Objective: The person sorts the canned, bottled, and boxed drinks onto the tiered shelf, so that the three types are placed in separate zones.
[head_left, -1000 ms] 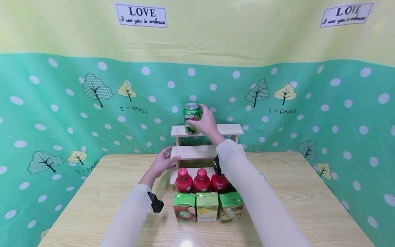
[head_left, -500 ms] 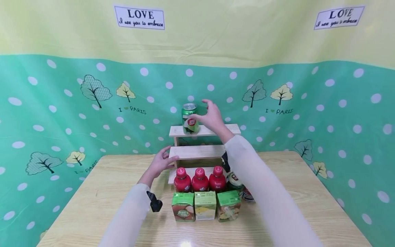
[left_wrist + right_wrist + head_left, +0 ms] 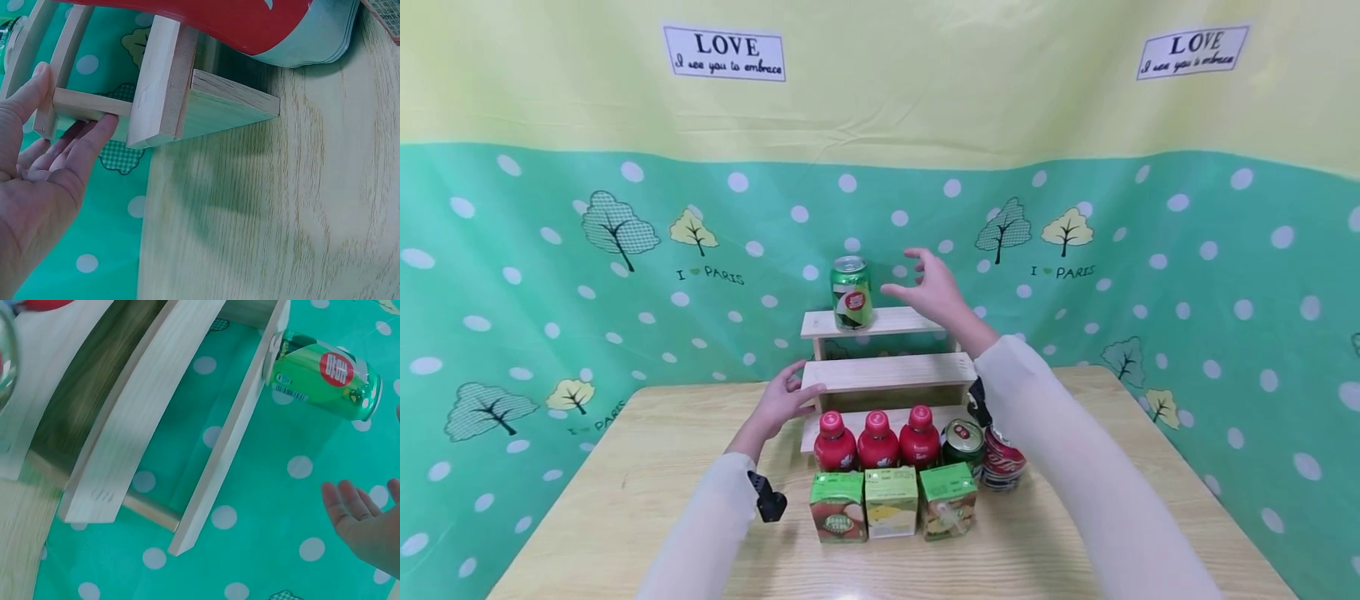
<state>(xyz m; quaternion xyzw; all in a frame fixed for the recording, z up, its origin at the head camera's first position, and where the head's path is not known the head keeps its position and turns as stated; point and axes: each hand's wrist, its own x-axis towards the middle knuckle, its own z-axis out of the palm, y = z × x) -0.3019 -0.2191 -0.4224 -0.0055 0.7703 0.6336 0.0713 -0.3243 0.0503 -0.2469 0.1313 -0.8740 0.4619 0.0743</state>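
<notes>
A green drink can point(image 3: 852, 293) stands upright on the left part of the top board of a three-tier wooden shelf point(image 3: 887, 372). To the right of the can, apart from it, my right hand point(image 3: 936, 292) is in the air above the top board, thumb and fingers spread and nothing between them. The right wrist view shows the same hand point(image 3: 369, 525) at its edge, away from the can point(image 3: 325, 375). My left hand point(image 3: 782, 400) holds the shelf's left end at the middle tier. In the left wrist view its thumb lies against a board and its fingers touch the side bar point(image 3: 90, 103).
Red-capped bottles point(image 3: 877, 442) stand in a row before the lowest board. Juice boxes point(image 3: 891, 502) line up in front of them. To their right are a dark green can point(image 3: 964, 442) and a red can point(image 3: 1002, 462). A patterned cloth point(image 3: 700, 208) hangs behind the wooden table point(image 3: 677, 467).
My right hand has let go of the green can and drawn away to the right. The can stays on the top board. My left hand keeps its place on the shelf.
</notes>
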